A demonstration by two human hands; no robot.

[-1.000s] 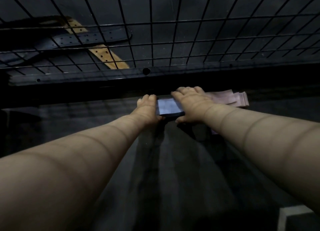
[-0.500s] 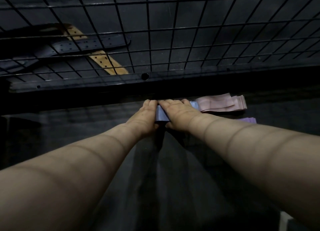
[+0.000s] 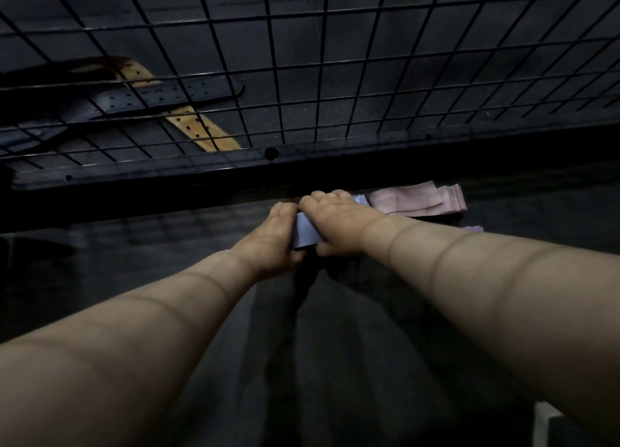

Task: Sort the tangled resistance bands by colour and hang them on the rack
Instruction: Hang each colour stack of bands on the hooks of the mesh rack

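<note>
Head view: both hands are sitting closer together than a second ago. The blue band [image 3: 305,233] is showing as a narrower strip between them, squeezed from its earlier wide flat patch. The left hand [image 3: 273,237] is gripping the band's left edge, fingers on top and thumb tucked below. The right hand [image 3: 335,223] is lying knuckles-up over the band's right part, thumb curled under, gripping it too. More of the pink bands [image 3: 419,200] is now showing than a second ago, just right of the right hand. A purple band [image 3: 473,228] edge is now peeking out beside the right forearm.

The tabletop [image 3: 335,362] is dark and glossy, reflecting both arms; the lighting is dim. A black wire grid rack [image 3: 302,77] is standing beyond the hands, above a black rail with round holes. Behind the grid, up and left of the left hand, a tan belt [image 3: 201,129] and a dark belt [image 3: 161,94] are lying crossed, both perforated. The bands are looking flat, thin and matte; the pink ones are lying in a layered stack with stepped ends. A white corner [image 3: 547,426] is showing under the right forearm, too cropped to identify.
</note>
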